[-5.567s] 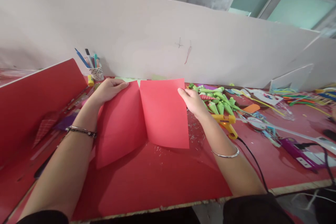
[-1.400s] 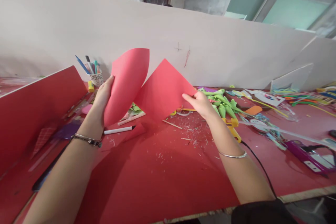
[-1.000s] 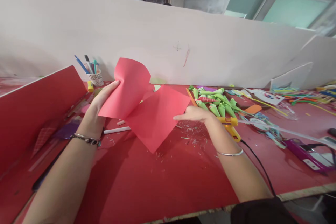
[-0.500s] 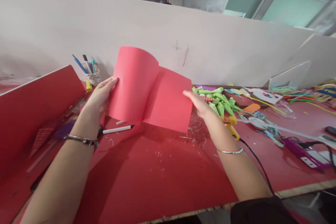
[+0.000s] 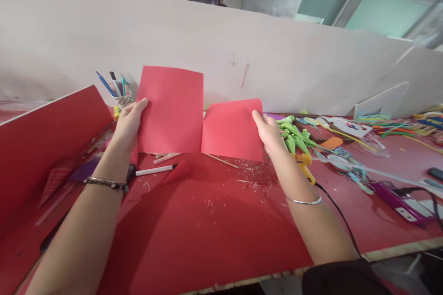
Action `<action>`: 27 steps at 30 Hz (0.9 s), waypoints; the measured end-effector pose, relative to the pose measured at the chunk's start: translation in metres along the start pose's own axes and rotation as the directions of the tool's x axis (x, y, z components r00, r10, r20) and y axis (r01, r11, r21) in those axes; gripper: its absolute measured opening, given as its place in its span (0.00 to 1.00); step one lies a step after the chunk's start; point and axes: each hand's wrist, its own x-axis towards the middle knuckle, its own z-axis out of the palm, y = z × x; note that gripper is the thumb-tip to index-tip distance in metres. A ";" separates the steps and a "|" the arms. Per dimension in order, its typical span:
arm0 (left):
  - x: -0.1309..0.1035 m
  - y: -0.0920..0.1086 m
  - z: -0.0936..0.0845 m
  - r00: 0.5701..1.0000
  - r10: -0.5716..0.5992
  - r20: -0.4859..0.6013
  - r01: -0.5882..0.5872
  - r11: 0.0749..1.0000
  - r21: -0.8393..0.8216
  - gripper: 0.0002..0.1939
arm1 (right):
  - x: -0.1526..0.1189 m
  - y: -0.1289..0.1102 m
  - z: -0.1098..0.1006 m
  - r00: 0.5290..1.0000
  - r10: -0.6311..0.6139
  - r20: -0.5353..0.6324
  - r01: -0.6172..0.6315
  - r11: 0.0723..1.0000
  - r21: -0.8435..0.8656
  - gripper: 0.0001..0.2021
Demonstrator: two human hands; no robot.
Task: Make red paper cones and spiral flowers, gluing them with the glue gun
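Observation:
Red paper is held up in front of me in two panels, a flat upright left panel [image 5: 169,110] and a lower right panel [image 5: 231,131] whose top edge curls over. Their edges meet in the middle; I cannot tell whether they are still joined. My left hand [image 5: 129,122] pinches the outer edge of the left panel, thumb in front. At the outer edge of the right panel, my right hand [image 5: 270,133] grips with its thumb on the near face, its other fingers partly hidden. Below the paper lie a white marker [image 5: 155,170] and thin wooden sticks [image 5: 221,161].
A pen cup [image 5: 123,101] stands by the white partition [image 5: 294,69]. At left leans a red board [image 5: 51,133]. To the right are green cone-like pieces [image 5: 296,136], a yellow glue gun [image 5: 305,166] with a cable, and a purple power strip [image 5: 398,200]. Scraps litter the red table [image 5: 214,239].
The left panel has gone from curved to flat, and the right panel's top now curls over. My right hand has closed from extended fingers to a grip, and the wooden sticks have come into view.

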 end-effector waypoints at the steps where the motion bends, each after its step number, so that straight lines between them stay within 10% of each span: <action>1: -0.001 0.000 0.000 1.000 -0.009 0.004 0.009 1.000 0.011 0.07 | 0.000 -0.002 -0.001 0.999 -0.012 -0.033 0.011 1.000 -0.021 0.18; 27: 0.013 0.019 -0.019 0.958 0.150 -0.246 -0.175 0.981 -0.084 0.16 | 0.008 -0.008 -0.022 0.919 -0.270 -0.289 0.263 0.963 -0.064 0.14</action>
